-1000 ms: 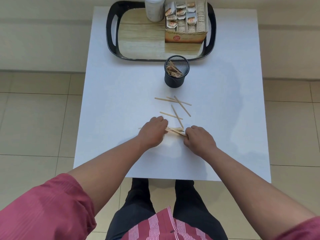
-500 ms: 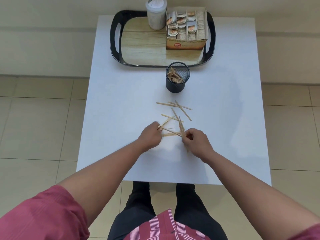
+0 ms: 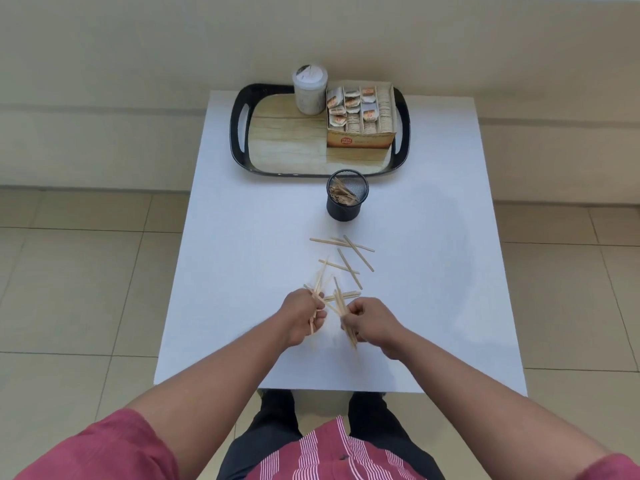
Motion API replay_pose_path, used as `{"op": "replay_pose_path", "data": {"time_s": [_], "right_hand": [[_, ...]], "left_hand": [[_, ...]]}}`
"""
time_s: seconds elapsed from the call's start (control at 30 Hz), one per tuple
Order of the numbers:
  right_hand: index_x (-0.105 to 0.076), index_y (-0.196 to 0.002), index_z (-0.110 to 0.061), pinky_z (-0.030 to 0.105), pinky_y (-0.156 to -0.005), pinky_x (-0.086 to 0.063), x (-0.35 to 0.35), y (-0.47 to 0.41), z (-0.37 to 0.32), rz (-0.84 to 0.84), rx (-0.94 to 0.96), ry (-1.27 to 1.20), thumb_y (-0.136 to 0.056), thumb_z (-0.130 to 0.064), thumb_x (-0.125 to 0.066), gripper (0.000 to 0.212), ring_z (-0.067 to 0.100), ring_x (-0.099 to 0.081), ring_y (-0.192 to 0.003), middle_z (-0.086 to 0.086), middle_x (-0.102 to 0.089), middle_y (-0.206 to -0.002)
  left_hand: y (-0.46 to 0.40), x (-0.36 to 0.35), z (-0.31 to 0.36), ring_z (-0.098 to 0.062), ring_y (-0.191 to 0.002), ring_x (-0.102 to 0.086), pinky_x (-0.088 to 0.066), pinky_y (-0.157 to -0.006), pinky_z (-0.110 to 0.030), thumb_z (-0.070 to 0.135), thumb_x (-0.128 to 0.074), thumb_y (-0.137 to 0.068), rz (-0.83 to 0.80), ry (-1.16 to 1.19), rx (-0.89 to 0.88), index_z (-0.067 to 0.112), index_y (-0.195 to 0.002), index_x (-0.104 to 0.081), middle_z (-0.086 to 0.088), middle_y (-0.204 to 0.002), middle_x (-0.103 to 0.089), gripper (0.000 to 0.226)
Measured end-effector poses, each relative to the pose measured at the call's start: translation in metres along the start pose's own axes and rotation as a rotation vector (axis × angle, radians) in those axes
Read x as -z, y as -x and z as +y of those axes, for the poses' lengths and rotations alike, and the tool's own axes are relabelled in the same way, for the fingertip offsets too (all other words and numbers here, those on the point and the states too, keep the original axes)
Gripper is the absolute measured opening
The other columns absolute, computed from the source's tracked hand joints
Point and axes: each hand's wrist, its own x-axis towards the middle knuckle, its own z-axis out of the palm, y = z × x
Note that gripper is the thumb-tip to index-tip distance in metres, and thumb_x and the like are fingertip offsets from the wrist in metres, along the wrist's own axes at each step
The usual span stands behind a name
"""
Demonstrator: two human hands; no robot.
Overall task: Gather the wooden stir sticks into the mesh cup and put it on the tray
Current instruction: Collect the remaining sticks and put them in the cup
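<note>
On the white table (image 3: 242, 237) the left hand (image 3: 302, 315) grips a small bunch of wooden stir sticks (image 3: 318, 289), their tips fanning up and away from the person. Just beside it, the right hand (image 3: 372, 322) grips a second bunch (image 3: 343, 308), whose lower ends point back towards the person. Between the two hands a few sticks lie flat. Farther up the table, loose sticks (image 3: 346, 254) lie scattered and crossed. Beyond them stands the black mesh cup (image 3: 347, 197), upright, with sticks inside, just in front of the black-rimmed tray (image 3: 239, 133). On the tray stand a lidded white jar (image 3: 310, 95) and a cardboard box of sachets (image 3: 362, 116), side by side
</note>
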Motion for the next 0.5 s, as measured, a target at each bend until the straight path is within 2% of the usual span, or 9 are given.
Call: {"op": "replay_pose_path", "data": {"time_s": [0.1, 0.2, 0.27, 0.37, 0.43, 0.5], "right_hand": [[-0.061, -0.079, -0.008, 0.036, -0.064, -0.048, -0.009, 0.004, -0.003, -0.005, 0.003, 0.023, -0.088, -0.003, -0.063, 0.011, 0.023, -0.057, -0.069, 0.014, -0.067, -0.08], [-0.059, -0.076, -0.011, 0.037, -0.063, -0.046, -0.015, 0.008, -0.008, 0.004, -0.003, 0.059, -0.084, -0.006, -0.065, 0.01, 0.022, -0.053, -0.068, 0.009, -0.058, -0.075], [-0.059, -0.075, -0.004, 0.037, -0.063, -0.043, -0.016, 0.01, -0.012, 0.011, 0.004, 0.072, -0.081, -0.008, -0.064, 0.009, 0.02, -0.05, -0.066, 0.007, -0.056, -0.072], [-0.056, -0.078, 0.006, 0.035, -0.06, -0.04, -0.018, 0.008, -0.016, 0.03, 0.046, 0.058, -0.083, -0.01, -0.061, 0.018, 0.018, -0.047, -0.063, 0.006, -0.054, -0.07], [-0.055, -0.076, 0.006, 0.035, -0.059, -0.043, -0.018, 0.008, -0.016, 0.056, 0.073, 0.043, -0.086, -0.012, -0.066, 0.023, 0.016, -0.05, -0.059, 0.005, -0.054, -0.065], [-0.061, -0.076, 0.001, 0.032, -0.059, -0.049, -0.018, 0.007, -0.015, 0.066, 0.099, 0.007, -0.084, -0.013, -0.073, 0.019, 0.012, -0.057, -0.056, 0.002, -0.062, -0.063]], "left_hand": [[0.011, -0.004, -0.002, -0.016, -0.051, -0.052, -0.043, -0.048, -0.025, -0.005, -0.037, -0.089, -0.025, 0.109, 0.039, 0.008, -0.093, -0.057, -0.008, -0.069, -0.057, 0.024], [0.02, -0.008, -0.002, -0.018, -0.052, -0.053, -0.043, -0.054, -0.029, 0.012, -0.042, -0.094, -0.108, 0.169, 0.063, 0.006, -0.086, -0.057, -0.007, -0.067, -0.058, 0.018], [0.022, -0.012, 0.0, -0.018, -0.06, -0.061, -0.046, -0.057, -0.028, 0.02, -0.049, -0.1, -0.149, 0.12, 0.028, 0.005, -0.091, -0.063, -0.008, -0.074, -0.066, 0.022], [0.02, -0.017, 0.002, -0.016, -0.064, -0.066, -0.049, -0.059, -0.027, 0.016, -0.055, -0.103, -0.11, 0.043, -0.085, 0.007, -0.102, -0.061, -0.006, -0.08, -0.071, 0.01], [0.019, -0.018, 0.004, -0.015, -0.059, -0.067, -0.051, -0.056, -0.029, 0.012, -0.055, -0.103, -0.082, 0.031, -0.128, 0.007, -0.105, -0.06, -0.006, -0.077, -0.069, 0.007], [0.017, -0.018, 0.009, -0.019, -0.061, -0.067, -0.054, -0.058, -0.033, 0.009, -0.054, -0.102, -0.073, 0.035, -0.151, 0.005, -0.108, -0.06, -0.006, -0.077, -0.068, 0.01]]}}
